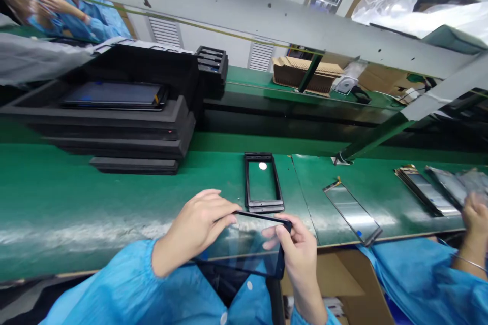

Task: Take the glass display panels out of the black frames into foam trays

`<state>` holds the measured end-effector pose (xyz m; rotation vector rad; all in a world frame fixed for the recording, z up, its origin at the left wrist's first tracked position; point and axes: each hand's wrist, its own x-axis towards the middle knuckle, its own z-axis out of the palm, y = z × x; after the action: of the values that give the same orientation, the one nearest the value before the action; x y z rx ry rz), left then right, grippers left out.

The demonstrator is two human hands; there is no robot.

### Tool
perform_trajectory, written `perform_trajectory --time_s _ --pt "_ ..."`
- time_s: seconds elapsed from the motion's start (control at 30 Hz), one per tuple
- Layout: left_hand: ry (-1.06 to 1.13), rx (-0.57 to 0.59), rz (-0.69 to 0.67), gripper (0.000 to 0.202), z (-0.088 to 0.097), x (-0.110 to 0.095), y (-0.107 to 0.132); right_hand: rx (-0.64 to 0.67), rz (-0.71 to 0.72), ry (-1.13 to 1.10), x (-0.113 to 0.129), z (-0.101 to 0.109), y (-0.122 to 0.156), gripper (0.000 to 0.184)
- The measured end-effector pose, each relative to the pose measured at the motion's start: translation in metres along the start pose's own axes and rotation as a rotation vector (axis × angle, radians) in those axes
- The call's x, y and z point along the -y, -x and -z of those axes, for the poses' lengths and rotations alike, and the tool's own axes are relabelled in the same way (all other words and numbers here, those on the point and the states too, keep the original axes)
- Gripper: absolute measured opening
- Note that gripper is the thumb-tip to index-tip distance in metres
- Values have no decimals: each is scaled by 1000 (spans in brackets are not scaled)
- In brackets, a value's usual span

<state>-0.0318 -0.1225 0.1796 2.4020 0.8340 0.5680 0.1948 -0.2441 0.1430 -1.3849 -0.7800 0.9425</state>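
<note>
Green bench point(95, 203) runs across the view, with black foam trays point(114, 132) stacked at its far left, the top one holding a dark screen point(114, 95). Near the bench's front edge, a glass panel point(240, 244) with a black border is held up in both hands, tilted, over the person's blue smock point(114, 294). The left hand point(196, 226) curls closed around the panel's left part, fingers over its upper edge. The right hand point(299, 246) pinches the right end between thumb and fingers. Just beyond the panel sits an open black frame point(263, 183). Farther right lie another panel point(353, 213) and a co-worker's hand point(475, 218) beside more panels point(423, 190).
</note>
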Motion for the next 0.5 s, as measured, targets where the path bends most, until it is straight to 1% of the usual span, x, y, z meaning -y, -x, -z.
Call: perform_trajectory --time_s 0.07,0.1,0.13,0.17,0.23,0.27,0.3,0.37,0.43,0.47,0.5 --pt "-20 -18 0 28 4 -1 2 6 -14 -22 -3 -3 -4 40" --pt "-28 -47 11 32 8 0 5 15 -25 -39 -4 -6 -8 41" --pt "-34 -102 36 39 13 0 8 19 -33 -56 -4 -9 -12 43" --pt "-34 -182 82 46 20 1 12 13 -36 -75 -5 -14 -17 44" --pt "26 -384 206 57 34 5 22 -32 -36 -131 -5 -25 -29 49" --pt "110 -464 273 60 42 8 28 -58 -39 -171 -4 -33 -35 51" --pt "234 -505 337 63 50 10 33 -64 -50 -215 -4 -41 -41 53" --pt "530 -474 460 71 65 15 43 -23 -78 -292 -2 -60 -51 59" --pt "738 -445 552 80 83 21 49 65 -96 -334 2 -78 -58 65" --pt "782 -477 577 84 94 25 50 96 -89 -348 4 -86 -60 68" --pt "795 -540 588 86 108 30 49 105 -68 -362 6 -91 -62 69"
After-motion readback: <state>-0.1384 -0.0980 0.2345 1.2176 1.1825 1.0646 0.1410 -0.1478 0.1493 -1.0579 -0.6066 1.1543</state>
